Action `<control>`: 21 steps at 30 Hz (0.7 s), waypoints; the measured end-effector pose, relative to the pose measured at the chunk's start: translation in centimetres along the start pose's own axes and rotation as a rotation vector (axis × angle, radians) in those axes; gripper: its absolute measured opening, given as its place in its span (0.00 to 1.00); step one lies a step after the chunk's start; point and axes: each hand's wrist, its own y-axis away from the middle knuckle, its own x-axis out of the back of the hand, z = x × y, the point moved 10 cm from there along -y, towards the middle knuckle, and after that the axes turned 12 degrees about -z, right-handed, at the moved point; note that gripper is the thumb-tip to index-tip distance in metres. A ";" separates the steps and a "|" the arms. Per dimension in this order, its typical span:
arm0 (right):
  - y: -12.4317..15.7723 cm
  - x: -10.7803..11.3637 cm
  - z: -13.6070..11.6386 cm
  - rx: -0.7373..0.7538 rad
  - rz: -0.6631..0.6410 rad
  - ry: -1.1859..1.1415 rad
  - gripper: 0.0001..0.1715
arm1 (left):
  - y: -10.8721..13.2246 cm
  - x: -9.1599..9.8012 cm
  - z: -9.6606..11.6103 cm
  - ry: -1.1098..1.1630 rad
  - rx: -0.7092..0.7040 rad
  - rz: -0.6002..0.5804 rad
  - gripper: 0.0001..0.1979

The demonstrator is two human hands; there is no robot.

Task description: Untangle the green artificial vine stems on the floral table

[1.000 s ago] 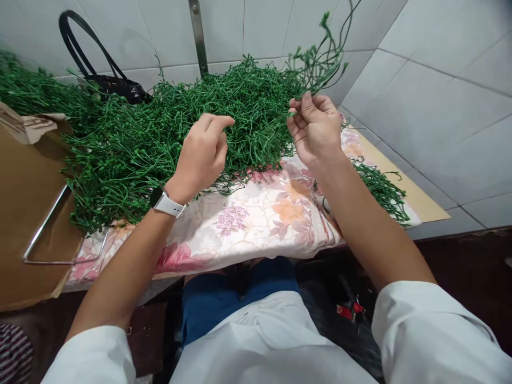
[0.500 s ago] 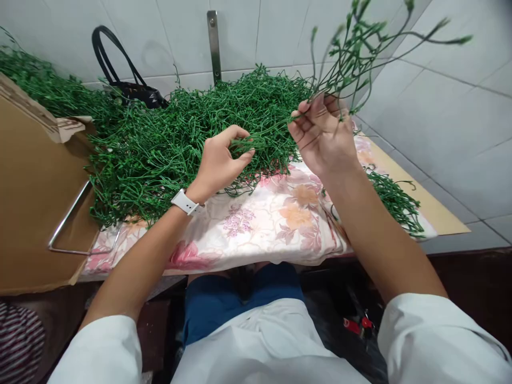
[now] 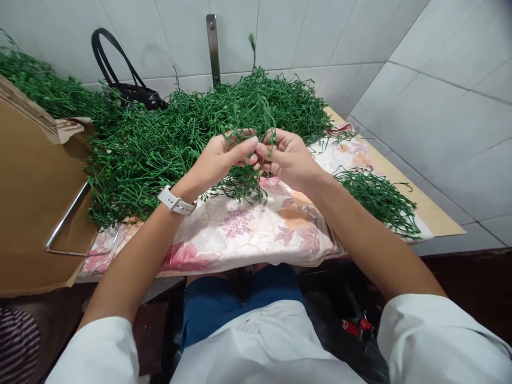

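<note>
My left hand (image 3: 226, 156), with a white watch (image 3: 176, 201) on its wrist, is closed on thin green artificial plant stems (image 3: 253, 114). Right against it, fingertips touching, my right hand (image 3: 287, 154) pinches the same stems. The stems rise above both hands and blend into the pile behind, so their full outline is hard to make out. That large tangled pile of green stems (image 3: 160, 144) spreads over the floral cloth (image 3: 236, 226) on the table. To the right of my right forearm lies a smaller bunch of stems (image 3: 380, 200).
A cardboard box (image 3: 36, 202) stands at the left, with a bent metal wire frame (image 3: 66, 218) by it. Behind the pile sits a black bag (image 3: 138, 93) against the tiled wall (image 3: 280, 37). A metal bracket (image 3: 213, 48) is fixed there. Flat tan board (image 3: 436, 216) edges the right side.
My right hand has come down and left, bringing the raised stems to my left hand. The two hands, apart before, now meet in front of the pile.
</note>
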 end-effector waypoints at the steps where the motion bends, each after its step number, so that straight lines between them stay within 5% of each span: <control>1: 0.0 -0.5 0.2 -0.011 -0.030 -0.002 0.32 | -0.1 -0.3 0.0 -0.004 -0.016 0.004 0.23; 7: 0.0 -1.7 0.9 -0.014 -0.118 0.089 0.28 | 0.8 1.6 0.3 0.015 0.011 0.256 0.12; 14: 0.1 -2.9 0.6 0.042 -0.223 0.263 0.28 | 1.1 2.5 1.0 -0.010 -0.030 0.257 0.17; 21: 0.4 -0.9 -1.4 0.174 -0.091 0.255 0.29 | 0.5 1.7 1.5 -0.069 -0.153 0.157 0.24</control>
